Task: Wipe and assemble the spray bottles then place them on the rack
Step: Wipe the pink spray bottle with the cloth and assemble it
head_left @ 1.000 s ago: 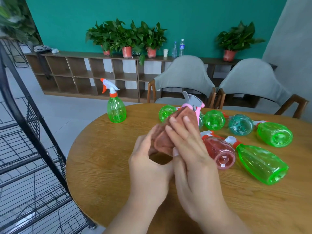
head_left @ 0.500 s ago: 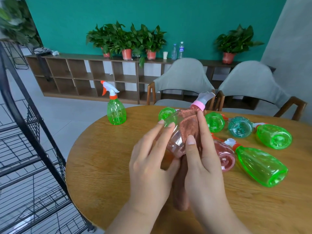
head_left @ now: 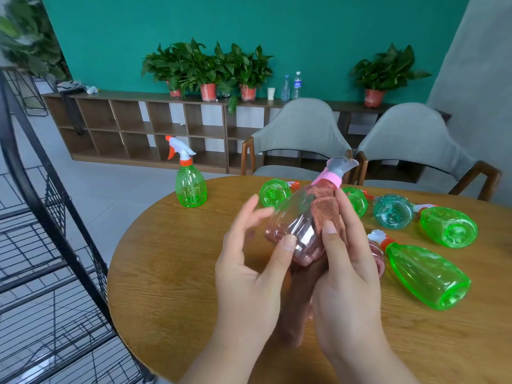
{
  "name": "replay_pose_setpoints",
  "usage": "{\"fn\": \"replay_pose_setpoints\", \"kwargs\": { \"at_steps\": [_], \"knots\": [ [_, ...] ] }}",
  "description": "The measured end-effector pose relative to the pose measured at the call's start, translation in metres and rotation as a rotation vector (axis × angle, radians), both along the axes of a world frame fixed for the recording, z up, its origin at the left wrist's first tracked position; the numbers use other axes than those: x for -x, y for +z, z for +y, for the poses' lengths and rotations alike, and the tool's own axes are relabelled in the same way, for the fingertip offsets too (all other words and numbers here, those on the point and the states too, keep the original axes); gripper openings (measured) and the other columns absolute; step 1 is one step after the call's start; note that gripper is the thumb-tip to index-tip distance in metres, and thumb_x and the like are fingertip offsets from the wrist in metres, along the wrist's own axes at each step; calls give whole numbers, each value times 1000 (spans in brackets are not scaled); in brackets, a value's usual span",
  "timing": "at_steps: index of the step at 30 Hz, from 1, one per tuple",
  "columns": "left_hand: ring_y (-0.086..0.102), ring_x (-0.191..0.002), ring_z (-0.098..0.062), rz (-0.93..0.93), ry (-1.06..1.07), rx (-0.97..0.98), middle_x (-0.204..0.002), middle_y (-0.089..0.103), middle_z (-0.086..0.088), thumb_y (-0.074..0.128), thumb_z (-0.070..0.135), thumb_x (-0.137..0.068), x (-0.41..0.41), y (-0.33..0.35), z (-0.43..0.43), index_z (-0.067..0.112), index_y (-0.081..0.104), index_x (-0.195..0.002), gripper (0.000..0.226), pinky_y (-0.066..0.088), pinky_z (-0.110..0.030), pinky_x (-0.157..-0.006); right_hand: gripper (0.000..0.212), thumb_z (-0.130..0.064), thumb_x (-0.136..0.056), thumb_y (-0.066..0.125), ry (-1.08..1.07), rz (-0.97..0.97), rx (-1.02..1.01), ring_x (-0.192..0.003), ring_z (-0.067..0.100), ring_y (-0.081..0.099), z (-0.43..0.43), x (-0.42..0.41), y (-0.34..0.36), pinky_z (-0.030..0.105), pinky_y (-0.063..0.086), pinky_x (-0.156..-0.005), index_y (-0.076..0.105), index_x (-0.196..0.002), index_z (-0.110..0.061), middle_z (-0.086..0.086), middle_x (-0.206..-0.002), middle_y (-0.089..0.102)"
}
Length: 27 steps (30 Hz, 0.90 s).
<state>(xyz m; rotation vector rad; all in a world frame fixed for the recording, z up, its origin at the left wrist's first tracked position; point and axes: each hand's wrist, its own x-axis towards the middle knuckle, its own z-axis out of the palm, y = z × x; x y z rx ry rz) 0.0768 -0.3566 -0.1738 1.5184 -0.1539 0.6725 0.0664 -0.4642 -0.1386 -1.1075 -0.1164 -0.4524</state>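
Above the round wooden table (head_left: 171, 273) I hold a clear pink spray bottle (head_left: 299, 220), tilted, its pink collar and grey trigger head pointing up and away. My right hand (head_left: 346, 273) grips it with a brown cloth (head_left: 327, 209) pressed on its side; the cloth's tail hangs below. My left hand (head_left: 249, 273) touches the bottle's base with the thumb, its fingers spread off the bottle. One green spray bottle (head_left: 190, 184) stands upright at the table's far left. The black wire rack (head_left: 55, 245) stands to the left of the table.
Several bottles lie on their sides at the right: green ones (head_left: 426, 275) (head_left: 448, 227) (head_left: 274, 192), a teal one (head_left: 392, 210) and a pink one (head_left: 378, 257) partly behind my right hand. Two grey chairs (head_left: 299, 134) stand beyond the table.
The cloth has slid from covering the bottle to its right side. My left fingers have lifted off the bottle and spread. The bottle's clear body now shows.
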Motion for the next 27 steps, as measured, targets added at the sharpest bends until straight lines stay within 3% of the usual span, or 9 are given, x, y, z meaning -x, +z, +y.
{"fn": "replay_pose_setpoints", "kwargs": {
  "at_steps": [4,6,8,11,16,18,23,25,27],
  "knots": [
    [66,-129,-8,183,-215,132,-133,74,10,78,59,-85,1,3,0,27,66,-141,66,49,-29,-112,46,-17,-112,49,-68,-30,123,-138,8,60,-2,1,-2,44,44,-122,57,-152,-39,-13,-145,67],
    [71,-120,-5,206,-309,122,-124,79,10,77,51,-95,4,7,-2,24,71,-132,46,51,-15,-98,46,-20,-113,47,-95,-62,207,-141,3,57,-4,1,-4,36,45,-121,54,-153,-40,-19,-147,65],
    [71,-120,-2,221,-371,118,-125,78,12,72,36,-99,8,12,-4,25,66,-138,40,50,-10,-95,46,-25,-114,44,-120,-79,298,-146,0,51,-5,-2,-8,35,42,-123,49,-157,-41,-20,-154,59],
    [69,-125,-4,202,-402,148,-130,77,11,66,14,-100,9,12,-3,22,52,-151,53,51,-12,-98,48,-34,-115,45,-171,-105,466,-155,2,37,-4,-6,-19,38,34,-129,41,-162,-41,-19,-164,46],
    [67,-132,-11,147,-309,109,-138,73,6,73,17,-96,2,7,7,23,48,-156,66,51,-26,-112,54,-19,-111,48,-255,-201,708,-162,4,22,7,-2,-30,9,21,-122,41,-163,-29,-7,-175,30],
    [65,-135,-12,131,-253,61,-141,72,8,77,20,-94,0,5,10,23,47,-159,72,49,-33,-116,52,-20,-113,46,-240,-202,705,-161,3,23,3,-7,-27,12,21,-124,40,-163,-31,-10,-174,33],
    [68,-130,-9,138,-194,-7,-135,74,15,91,17,-84,4,0,0,30,49,-158,86,49,-41,-114,47,-24,-115,42,-229,-136,581,-154,-1,37,-19,-18,-4,39,33,-129,45,-161,-36,-22,-164,46],
    [69,-128,-13,161,-219,34,-137,73,13,92,14,-82,5,-1,-4,31,49,-158,89,52,-41,-113,46,-23,-116,42,-236,-153,584,-155,0,37,-18,-16,-2,38,32,-130,46,-161,-36,-21,-164,46],
    [72,-126,-18,181,-266,112,-138,73,9,94,14,-78,6,0,-5,36,48,-157,94,56,-37,-108,48,-17,-115,45,-249,-178,609,-157,0,34,-13,-13,-6,28,28,-129,47,-160,-33,-17,-167,43]
  ]
}}
